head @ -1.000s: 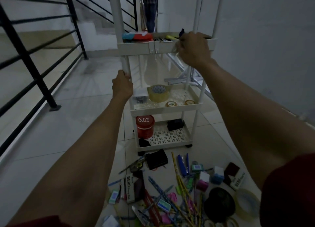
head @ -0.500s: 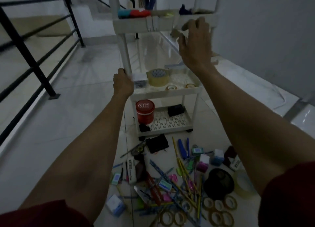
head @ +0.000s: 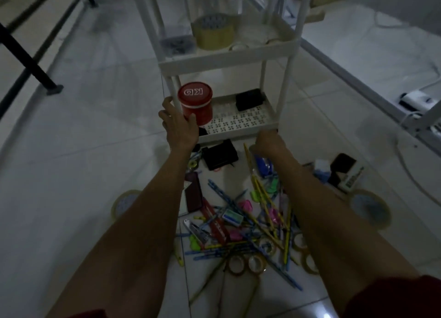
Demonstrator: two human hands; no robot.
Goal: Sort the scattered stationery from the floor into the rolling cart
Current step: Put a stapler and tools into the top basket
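The white rolling cart point(head: 226, 60) stands right ahead. Its middle shelf holds a big roll of brown tape point(head: 213, 31) and a clear box point(head: 176, 43). On its bottom shelf point(head: 238, 123) are a red tub point(head: 195, 103) and a black box point(head: 249, 99). My left hand point(head: 179, 124) is low at the cart's front left post, fingers spread and touching the red tub. My right hand point(head: 267, 141) reaches down to the floor in front of the cart, beside yellow pencils point(head: 260, 198) and a blue stapler point(head: 263, 166); its fingers are hidden.
A pile of pens, erasers and small tape rings point(head: 245, 262) covers the floor between my arms. Around the pile lie a black case point(head: 219, 154), a tape roll at the left point(head: 124, 203), another at the right point(head: 370, 208) and a black-and-white box point(head: 346, 172). A black railing post point(head: 31, 62) stands at the left. Cables run along the right.
Both hands dropped from the cart's upper part: the left from the post down to the bottom shelf, the right from the top tray down to the floor. The view tilted downward.
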